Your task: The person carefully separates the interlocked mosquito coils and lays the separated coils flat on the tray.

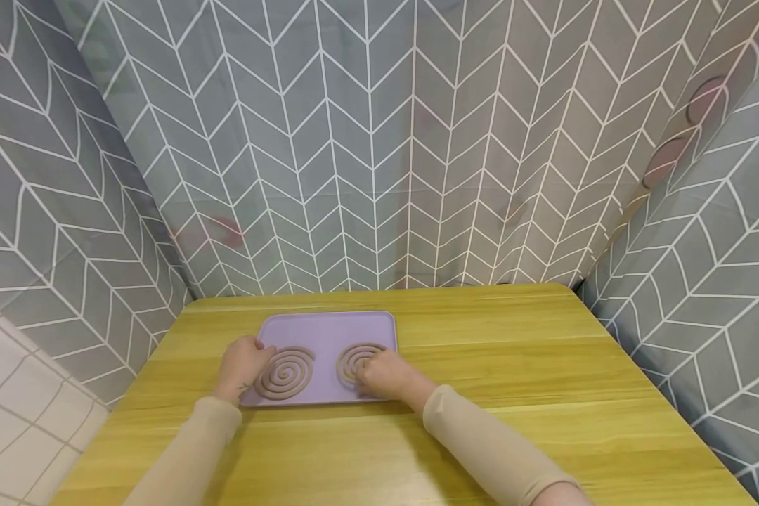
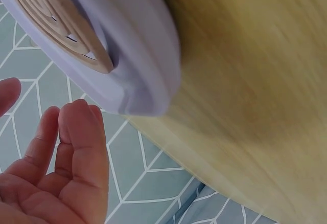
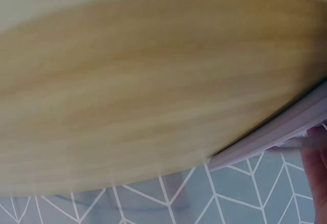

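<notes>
On a lavender tray (image 1: 329,330) lie two tan spirals that look like mosquito coils. My left hand (image 1: 243,365) is at the outer edge of the left mosquito coil (image 1: 284,372). In the left wrist view, that hand (image 2: 61,173) has loosely bent fingers with nothing between them, apart from the coil (image 2: 61,24). Over the right mosquito coil (image 1: 349,358), my right hand (image 1: 386,374) bends its fingers down at the coil's middle and pinches it, covering its right part. Only a dark sliver of this hand (image 3: 316,173) shows in the right wrist view.
The tray rests on a yellow wood-grain table (image 1: 481,351), left of its middle and near the far edge. A grey curtain (image 1: 392,154) with white chevron lines hangs behind the table and along both sides. White tiles (image 1: 19,414) show at lower left.
</notes>
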The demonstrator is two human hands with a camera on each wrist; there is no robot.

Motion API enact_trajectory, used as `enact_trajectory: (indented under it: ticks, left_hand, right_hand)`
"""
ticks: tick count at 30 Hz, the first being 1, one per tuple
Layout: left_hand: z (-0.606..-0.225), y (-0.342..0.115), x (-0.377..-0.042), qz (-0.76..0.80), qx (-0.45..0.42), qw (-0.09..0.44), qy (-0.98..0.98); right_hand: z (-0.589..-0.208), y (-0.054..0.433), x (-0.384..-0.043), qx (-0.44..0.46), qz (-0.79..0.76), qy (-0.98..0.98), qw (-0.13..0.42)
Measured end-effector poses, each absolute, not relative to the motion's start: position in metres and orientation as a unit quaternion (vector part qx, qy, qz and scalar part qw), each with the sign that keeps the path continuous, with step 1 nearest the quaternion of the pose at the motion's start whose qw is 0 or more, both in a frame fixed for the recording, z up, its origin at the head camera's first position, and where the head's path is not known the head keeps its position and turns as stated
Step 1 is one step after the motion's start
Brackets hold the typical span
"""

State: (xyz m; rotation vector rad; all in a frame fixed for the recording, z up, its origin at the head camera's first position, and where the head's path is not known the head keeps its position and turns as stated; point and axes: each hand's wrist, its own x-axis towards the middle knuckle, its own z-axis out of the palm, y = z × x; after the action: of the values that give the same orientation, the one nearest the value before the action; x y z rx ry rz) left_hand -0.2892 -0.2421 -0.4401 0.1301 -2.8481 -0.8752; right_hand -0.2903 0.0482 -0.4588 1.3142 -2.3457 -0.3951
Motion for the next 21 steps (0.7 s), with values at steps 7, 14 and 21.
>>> enact_trajectory:
  ticks: [7,14,21]
  left_hand:
    - [-0.439,-0.242,-0.288,-0.299,0.049,0.066,-0.951]
    - [-0.440,-0.239,-0.287,-0.307,0.048,0.069,-0.948]
    - [-0.430,-0.210,-0.301,-0.407,-0.004,0.150,-0.901]
  right_hand:
    - [-0.462,0.047,-0.287,0.467,-0.168,-0.846,0.195]
    - [-0.459,0.047,-0.285,0.483,-0.092,-0.835,0.245]
    - [-0.422,0.049,-0.288,0.454,0.185,-0.840,0.234]
